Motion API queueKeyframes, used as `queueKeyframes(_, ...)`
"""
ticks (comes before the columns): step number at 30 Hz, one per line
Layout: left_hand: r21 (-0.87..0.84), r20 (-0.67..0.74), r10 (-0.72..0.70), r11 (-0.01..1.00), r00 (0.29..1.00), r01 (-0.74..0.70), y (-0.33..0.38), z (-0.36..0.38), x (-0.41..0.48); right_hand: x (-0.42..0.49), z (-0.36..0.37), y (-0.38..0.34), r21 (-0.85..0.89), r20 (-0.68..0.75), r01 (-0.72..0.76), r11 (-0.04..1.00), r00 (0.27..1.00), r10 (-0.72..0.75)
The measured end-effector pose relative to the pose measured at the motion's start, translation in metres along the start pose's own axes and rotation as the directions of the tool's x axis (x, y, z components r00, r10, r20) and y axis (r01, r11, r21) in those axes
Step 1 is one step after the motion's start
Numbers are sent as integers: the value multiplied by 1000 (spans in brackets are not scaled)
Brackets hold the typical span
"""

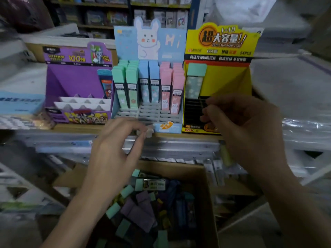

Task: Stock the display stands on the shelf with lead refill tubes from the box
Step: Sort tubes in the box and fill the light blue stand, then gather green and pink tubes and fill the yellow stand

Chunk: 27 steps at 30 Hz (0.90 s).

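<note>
Three display stands sit on the shelf: a purple one (75, 81) with one tube at its right, a blue bunny stand (148, 42) holding green, blue and pink lead refill tubes (150, 83), and a yellow stand (222, 43) with one mint tube (195, 81). Below is an open cardboard box (207, 203) of loose tubes (139, 210). My left hand (114, 149) hovers in front of the blue stand's front lip with fingers curled; a pale blur lies at its fingertips. My right hand (241, 126) is loosely curled before the yellow stand's black slots, with nothing visible between thumb and fingers.
Front rows of the blue stand and most slots of the yellow stand hold no tubes. A blurred greenish thing (226, 154) shows under my right hand. Plastic-wrapped packs (304, 133) crowd the shelf to the right, and a lower shelf (170, 147) runs behind the box.
</note>
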<state>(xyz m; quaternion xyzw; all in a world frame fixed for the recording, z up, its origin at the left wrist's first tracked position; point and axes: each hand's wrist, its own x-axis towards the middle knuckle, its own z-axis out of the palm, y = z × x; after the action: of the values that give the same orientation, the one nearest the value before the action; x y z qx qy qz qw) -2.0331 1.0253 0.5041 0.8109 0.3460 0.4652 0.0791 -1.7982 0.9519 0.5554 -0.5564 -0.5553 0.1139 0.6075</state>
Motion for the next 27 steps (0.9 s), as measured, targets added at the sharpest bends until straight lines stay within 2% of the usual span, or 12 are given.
queueKeyframes(4, -38, 39, -102, 994, 994, 103, 4, 0, -36, -37, 3, 13, 71, 101, -106, 992, 990, 99)
queueKeyframes(8, -110, 174, -252, 956, 952, 273, -10, 8, -83, -75, 11, 35, 63, 201, -218, 974, 959, 201)
queueKeyframes(13, -132, 437, -439, 832, 785, 539, -39, 15, -150, -128, 22, 68, -19, 296, -401, 916, 872, 389)
queueKeyframes(16, -44, 581, -484, 785, 655, 618, -57, 11, -179, -157, 30, 82, -118, 303, -436, 892, 840, 450)
queueKeyframes(19, 72, 649, -532, 755, 544, 652, -73, 1, -195, -182, 39, 90, -220, 274, -462, 859, 816, 509)
queueKeyframes(23, 197, 729, -509, 797, 457, 571, -91, -19, -208, -209, 52, 104, -407, 296, -549, 731, 677, 673)
queueKeyframes(27, 304, 798, -519, 785, 307, 540, -101, -28, -206, -222, 60, 115, -667, 403, -440, 601, 465, 788)
